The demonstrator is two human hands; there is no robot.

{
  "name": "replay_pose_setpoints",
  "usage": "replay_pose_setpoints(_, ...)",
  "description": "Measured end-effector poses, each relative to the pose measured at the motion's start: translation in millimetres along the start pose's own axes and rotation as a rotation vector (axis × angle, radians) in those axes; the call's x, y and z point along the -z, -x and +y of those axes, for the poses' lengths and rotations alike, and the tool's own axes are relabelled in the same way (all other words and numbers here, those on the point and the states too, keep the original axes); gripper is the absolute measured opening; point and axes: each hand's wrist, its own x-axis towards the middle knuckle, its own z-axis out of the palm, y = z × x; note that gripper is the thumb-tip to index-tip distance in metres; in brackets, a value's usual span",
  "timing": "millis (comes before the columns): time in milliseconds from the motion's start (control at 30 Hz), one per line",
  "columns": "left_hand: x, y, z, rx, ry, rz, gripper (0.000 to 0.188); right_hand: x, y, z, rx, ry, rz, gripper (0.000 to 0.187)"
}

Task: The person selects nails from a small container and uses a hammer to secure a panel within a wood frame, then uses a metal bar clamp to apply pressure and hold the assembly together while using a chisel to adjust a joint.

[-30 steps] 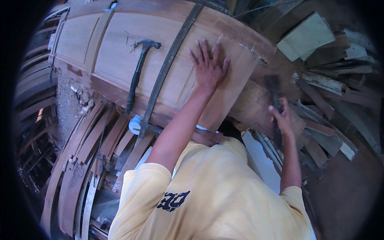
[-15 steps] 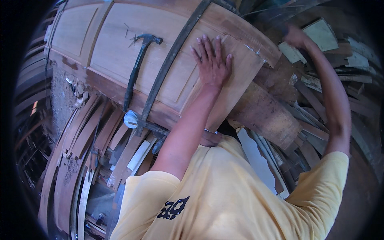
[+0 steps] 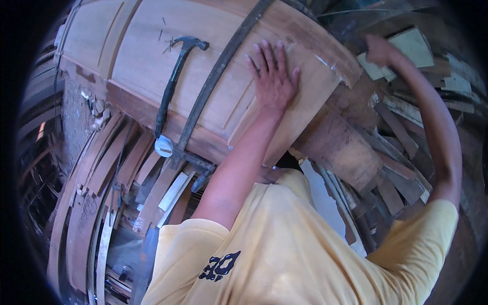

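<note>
My left hand (image 3: 276, 84) lies flat with fingers spread on the end of a wooden panelled door (image 3: 152, 63), holding nothing. Beyond the door's right end is my right hand (image 3: 380, 51), raised with its fingers curled in. Motion blurs the area beside it, and I cannot make out what it grips. A long dark metal bar clamp (image 3: 222, 63) crosses the door just left of my left hand. Further left a claw hammer (image 3: 175, 84) rests on the panel, its head beside a few loose nails (image 3: 166, 47).
A round pale-blue and white item (image 3: 163, 146) sits by the hammer handle's end. Many curved-looking wooden boards (image 3: 84, 229) stand stacked at the lower left. Offcuts and pale sheets (image 3: 414, 48) pile up at the right. A brown board (image 3: 340, 147) lies near my body.
My right hand has shifted slightly right, its elbow swinging outward. My left hand stays flat on the door. The whole view has shifted a little.
</note>
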Motion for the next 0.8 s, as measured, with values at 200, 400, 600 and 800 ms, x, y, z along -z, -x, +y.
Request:
replay_pose_setpoints(200,5,2,8,-0.021,-0.007,-0.001,0.081,54,20,19,-0.198,-0.262,-0.224,0.061)
replay_pose_setpoints(400,-4,0,8,0.002,-0.029,-0.019,0.082,7,23,17,-0.222,-0.107,0.017,0.06)
replay_pose_setpoints(600,-3,7,-2,0.01,0.004,0.031,0.083,46,66,-60,-0.181,-0.203,-0.119,0.054)
replay_pose_setpoints(800,50,49,-57,-0.116,0.434,0.067,0.073,-52,179,-64,-0.201,-0.275,0.485,0.042)
